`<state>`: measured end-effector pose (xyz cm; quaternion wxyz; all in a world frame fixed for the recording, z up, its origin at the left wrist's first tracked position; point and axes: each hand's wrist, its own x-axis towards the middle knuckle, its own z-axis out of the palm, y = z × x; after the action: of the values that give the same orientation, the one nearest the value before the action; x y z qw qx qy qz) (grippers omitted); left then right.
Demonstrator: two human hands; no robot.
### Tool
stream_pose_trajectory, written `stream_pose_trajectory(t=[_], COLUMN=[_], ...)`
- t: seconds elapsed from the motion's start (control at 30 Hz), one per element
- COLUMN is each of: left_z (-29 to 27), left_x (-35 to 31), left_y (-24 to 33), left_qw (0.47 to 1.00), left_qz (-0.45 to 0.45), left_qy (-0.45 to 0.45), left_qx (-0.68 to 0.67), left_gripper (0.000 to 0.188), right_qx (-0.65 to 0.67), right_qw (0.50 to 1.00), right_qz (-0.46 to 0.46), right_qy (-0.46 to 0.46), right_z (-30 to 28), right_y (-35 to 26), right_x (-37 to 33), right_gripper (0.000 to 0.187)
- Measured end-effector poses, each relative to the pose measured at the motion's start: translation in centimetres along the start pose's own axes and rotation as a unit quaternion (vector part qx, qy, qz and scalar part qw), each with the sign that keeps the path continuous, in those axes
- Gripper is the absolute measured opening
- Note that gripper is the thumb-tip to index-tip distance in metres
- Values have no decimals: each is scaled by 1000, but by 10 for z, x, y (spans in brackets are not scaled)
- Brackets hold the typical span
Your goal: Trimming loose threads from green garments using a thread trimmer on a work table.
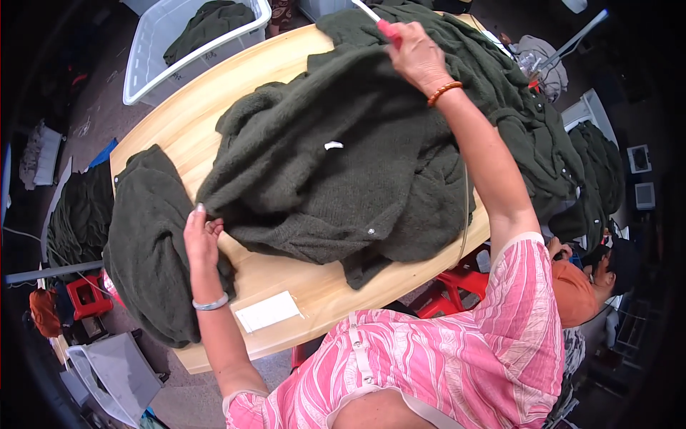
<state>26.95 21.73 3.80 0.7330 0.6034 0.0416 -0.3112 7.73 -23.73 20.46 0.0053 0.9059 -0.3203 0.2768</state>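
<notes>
On the pale wooden table [286,282], spread across its middle: a dark green knitted cardigan [336,186], fuzzy, lying open and rumpled, small white tag [333,145] on its upper face, one small pale button [371,231] near the lower hem. At its far edge, right hand [418,53], fingers closed round a red-handled tool [389,30] with a white shaft, pressed down onto the knit; orange bead bracelet [444,91] on the wrist. At the near left edge of the cardigan, left hand [201,239], fingers curled and pinching the hem, silver bangle [211,304] on the wrist. Just beside that hand, to the left, a second dark green garment [146,250], folded over the table's rim and hanging down. Near the front edge, between the two forearms, a small clear packet [268,312] with a white card inside, lying flat. Behind the spread cardigan, toward the far right, more dark green knitwear [529,121] heaped in a pile and trailing off the table.

Beyond the far left corner of the table, on the floor: a white plastic bin [146,61], open-topped, holding one more bundled green garment [211,25]. Left of the table, low down, another stack of green knits [78,214]. Under the table, red stool [450,289]. At the right edge, partly hidden, another person in an orange top [572,289].
</notes>
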Motion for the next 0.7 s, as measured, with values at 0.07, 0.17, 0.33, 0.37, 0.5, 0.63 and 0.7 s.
stream_pose_trajectory(t=[0.07, 0.17, 0.33, 0.37, 0.5, 0.63, 0.7], left_z=[2, 42, 85, 76, 51, 94, 134], left_x=[1, -26, -16, 13, 81, 34, -34], left_y=[-20, -29, 4, 0, 7, 20, 19], left_qw=[987, 939, 832, 857, 945, 979, 940], left_qz=[93, 279, 375, 357, 101, 90, 184], left_qy=[97, 42, 48, 73, 70, -149, -238], left_qx=[83, 198, 407, 364, 303, 103, 162], left_gripper=[39, 46, 54, 59, 54, 25, 14], right_qx=[16, 93, 123, 122, 140, 147, 144], right_qw=[999, 988, 975, 974, 974, 976, 975], right_qz=[-12, 5, 24, 29, 29, 56, 69], right_qy=[-41, -122, -182, -187, -176, -154, -154], right_z=[21, 16, 1, -3, -22, -35, -36], right_y=[-16, -16, -8, -9, -1, 28, 38], right_x=[-12, -55, -108, -111, -119, -137, -145], right_gripper=[42, 42, 39, 40, 38, 35, 34])
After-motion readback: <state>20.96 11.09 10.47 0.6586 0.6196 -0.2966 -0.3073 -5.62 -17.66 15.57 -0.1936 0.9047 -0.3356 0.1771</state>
